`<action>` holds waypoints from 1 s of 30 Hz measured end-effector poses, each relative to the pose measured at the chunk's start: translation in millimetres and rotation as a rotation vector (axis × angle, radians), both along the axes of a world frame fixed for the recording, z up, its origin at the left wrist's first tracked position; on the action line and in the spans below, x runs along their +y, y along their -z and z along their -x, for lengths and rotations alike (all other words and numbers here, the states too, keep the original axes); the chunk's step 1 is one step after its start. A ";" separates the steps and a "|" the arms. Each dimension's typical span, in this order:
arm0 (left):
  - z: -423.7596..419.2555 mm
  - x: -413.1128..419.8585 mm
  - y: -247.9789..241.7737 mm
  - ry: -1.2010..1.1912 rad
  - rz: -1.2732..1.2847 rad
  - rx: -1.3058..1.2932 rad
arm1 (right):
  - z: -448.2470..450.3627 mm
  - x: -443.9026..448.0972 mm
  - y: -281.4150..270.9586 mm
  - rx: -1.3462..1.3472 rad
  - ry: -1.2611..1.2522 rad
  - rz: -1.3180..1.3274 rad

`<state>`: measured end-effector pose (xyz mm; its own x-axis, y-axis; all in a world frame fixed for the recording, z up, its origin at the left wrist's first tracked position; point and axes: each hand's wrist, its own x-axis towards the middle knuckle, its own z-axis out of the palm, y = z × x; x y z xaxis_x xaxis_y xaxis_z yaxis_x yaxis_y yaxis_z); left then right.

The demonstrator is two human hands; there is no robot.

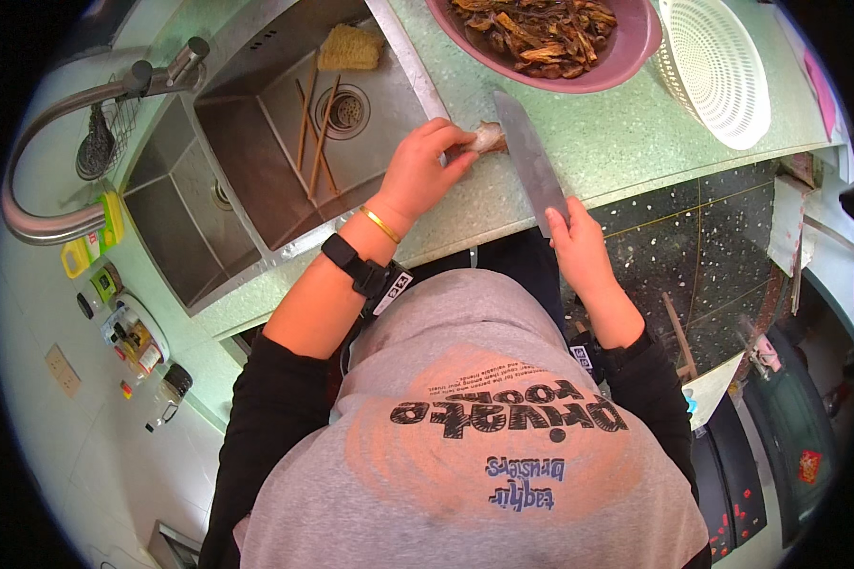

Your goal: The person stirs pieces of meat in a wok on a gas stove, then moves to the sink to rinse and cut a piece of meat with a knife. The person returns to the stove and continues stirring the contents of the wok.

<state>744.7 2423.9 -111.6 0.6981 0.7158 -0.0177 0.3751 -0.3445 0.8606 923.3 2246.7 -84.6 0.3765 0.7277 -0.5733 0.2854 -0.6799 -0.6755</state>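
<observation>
Over the counter beside the sink, my left hand (430,160) pinches a small pale and reddish-brown piece of food (489,136) between thumb and fingers. The handle of a broad-bladed kitchen cleaver (530,156) is in my right hand (582,242), mostly hidden by the fingers. Its blade points away from me, just right of the food piece; whether the two touch I cannot tell. Beyond the blade stands a pink plastic basin (541,87) filled with brown, wet-looking food strips (541,35).
A white perforated colander (719,71) sits right of the basin on the green speckled countertop (633,142). In the steel sink (235,135) to my left lie several wooden chopsticks (322,135) and a yellowish scrubbing pad (351,48). A curved faucet (25,156) rises behind the sink.
</observation>
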 end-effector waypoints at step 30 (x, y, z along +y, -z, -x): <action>-1.3 -3.5 1.9 -0.007 -0.212 0.067 | 11.9 29.3 11.9 -0.011 -0.035 -0.033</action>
